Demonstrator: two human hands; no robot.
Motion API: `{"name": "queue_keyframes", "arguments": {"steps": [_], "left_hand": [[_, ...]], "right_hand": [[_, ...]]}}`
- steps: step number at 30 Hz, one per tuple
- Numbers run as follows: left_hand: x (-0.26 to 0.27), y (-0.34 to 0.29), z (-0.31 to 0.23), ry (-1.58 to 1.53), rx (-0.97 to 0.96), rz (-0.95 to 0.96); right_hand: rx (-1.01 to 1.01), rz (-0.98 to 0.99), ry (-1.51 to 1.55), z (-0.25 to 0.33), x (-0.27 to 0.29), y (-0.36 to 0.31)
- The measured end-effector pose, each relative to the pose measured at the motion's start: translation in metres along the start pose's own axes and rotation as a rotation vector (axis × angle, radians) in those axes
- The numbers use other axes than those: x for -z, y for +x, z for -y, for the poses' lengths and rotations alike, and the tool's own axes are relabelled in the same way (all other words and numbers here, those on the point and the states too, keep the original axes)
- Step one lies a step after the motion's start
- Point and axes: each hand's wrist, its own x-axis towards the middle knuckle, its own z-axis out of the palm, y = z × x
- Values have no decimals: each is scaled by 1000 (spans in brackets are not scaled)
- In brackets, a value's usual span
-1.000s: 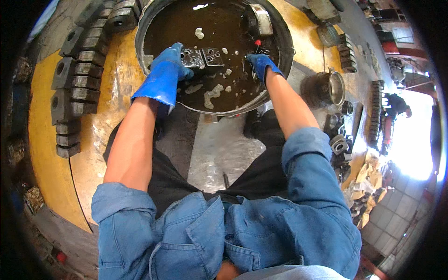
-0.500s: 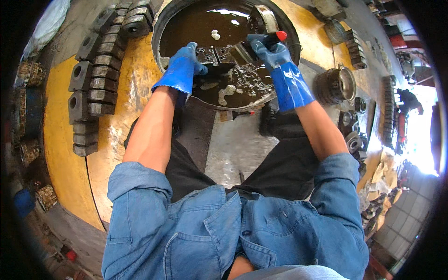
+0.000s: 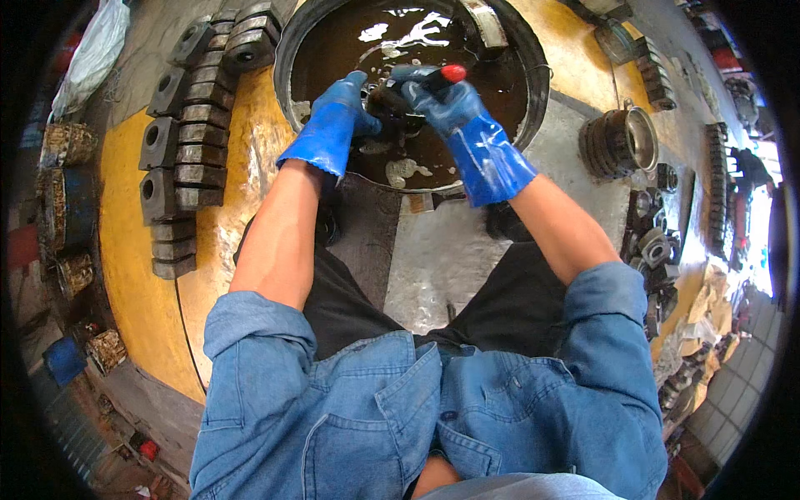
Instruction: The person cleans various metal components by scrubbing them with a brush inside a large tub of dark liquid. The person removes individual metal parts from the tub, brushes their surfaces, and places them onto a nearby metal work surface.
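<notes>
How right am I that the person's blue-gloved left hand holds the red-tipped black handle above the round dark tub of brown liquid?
Wrong hand: the head view shows the blue-gloved right hand holding the red-tipped black handle above the round dark tub of brown liquid.

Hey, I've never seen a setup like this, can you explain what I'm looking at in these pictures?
There's no robot, just a person working in blue gloves. A fisheye camera worn on their head looks down, so straight edges bend. Ahead is a round basin of brown liquid. The right hand holds a dark, red-tipped handle over it. The left hand is there too, but what it touches is unclear. Metal blocks stand in rows to the left; a metal cylinder lies to the right.
</notes>
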Motion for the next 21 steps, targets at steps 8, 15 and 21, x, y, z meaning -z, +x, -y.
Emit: {"name": "queue_keyframes", "arguments": {"steps": [8,15,21], "left_hand": [[4,0,-8,34,24,17],[1,-7,-8,85,-53,-36],[-9,10,14,60,-79,-24]], "right_hand": [[97,-61,181,-1,-13,9],[20,-130,182,4,-9,16],[18,18,-96,11,-14,9]]}}
